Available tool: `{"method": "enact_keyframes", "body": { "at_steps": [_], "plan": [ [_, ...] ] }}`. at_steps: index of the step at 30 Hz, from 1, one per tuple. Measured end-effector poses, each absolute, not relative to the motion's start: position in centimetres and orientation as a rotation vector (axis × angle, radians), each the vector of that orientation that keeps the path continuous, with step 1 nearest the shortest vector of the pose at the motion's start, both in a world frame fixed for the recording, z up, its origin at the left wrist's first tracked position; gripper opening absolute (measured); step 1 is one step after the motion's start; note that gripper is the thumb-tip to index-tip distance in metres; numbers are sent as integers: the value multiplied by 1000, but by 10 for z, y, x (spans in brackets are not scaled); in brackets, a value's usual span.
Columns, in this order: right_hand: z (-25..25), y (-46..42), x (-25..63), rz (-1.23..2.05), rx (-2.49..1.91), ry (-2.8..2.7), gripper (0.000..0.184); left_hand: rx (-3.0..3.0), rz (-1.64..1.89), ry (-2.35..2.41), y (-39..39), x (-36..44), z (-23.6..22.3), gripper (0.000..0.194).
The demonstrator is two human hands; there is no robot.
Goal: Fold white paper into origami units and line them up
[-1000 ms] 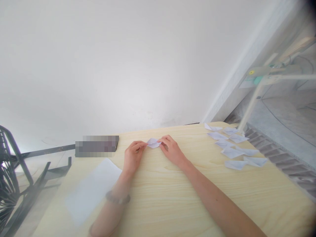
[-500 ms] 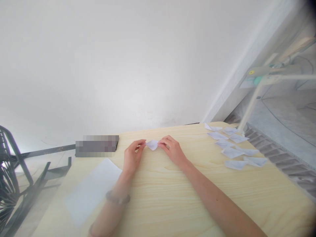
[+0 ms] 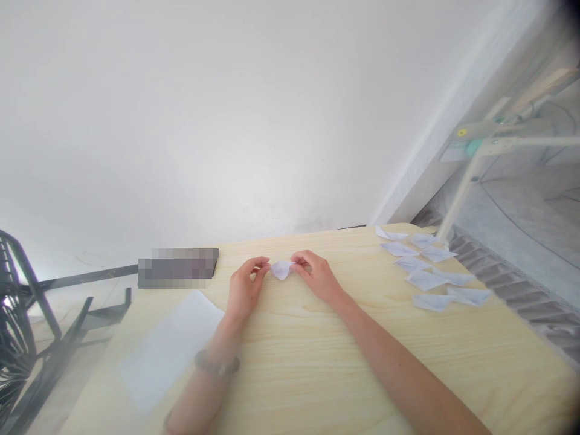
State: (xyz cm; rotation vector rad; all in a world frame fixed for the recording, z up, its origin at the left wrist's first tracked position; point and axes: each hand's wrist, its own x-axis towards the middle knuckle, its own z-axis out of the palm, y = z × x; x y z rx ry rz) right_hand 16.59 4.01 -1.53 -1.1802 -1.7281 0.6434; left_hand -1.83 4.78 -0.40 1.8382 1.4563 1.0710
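Note:
A small folded piece of white paper [image 3: 281,270] is held just above the light wooden table [image 3: 317,362], near its far edge. My left hand [image 3: 244,290] pinches its left end between thumb and fingertips. My right hand [image 3: 317,277] pinches the right end the same way. Both hands rest close together, fingers curled round the paper. A bead bracelet sits on my left wrist.
Several folded white paper pieces [image 3: 428,266] lie in a cluster at the table's right. A flat white sheet [image 3: 167,347] lies at the left. A blurred dark object [image 3: 177,267] sits at the far edge. A black metal frame [image 3: 27,326] stands left; a lamp arm [image 3: 466,181] stands right.
The paper piece has grown narrower and dropped a little lower between my fingers. My two hands have come slightly closer together. Everything else on the table is unmoved.

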Motion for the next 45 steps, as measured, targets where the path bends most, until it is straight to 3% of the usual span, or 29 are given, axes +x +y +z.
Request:
{"method": "enact_keyframes", "body": {
  "at_steps": [45],
  "plan": [
    [-12,41,167,430,-1260,-1699,12,1898,984,1591,48,-20,-5,23]
  ]
}}
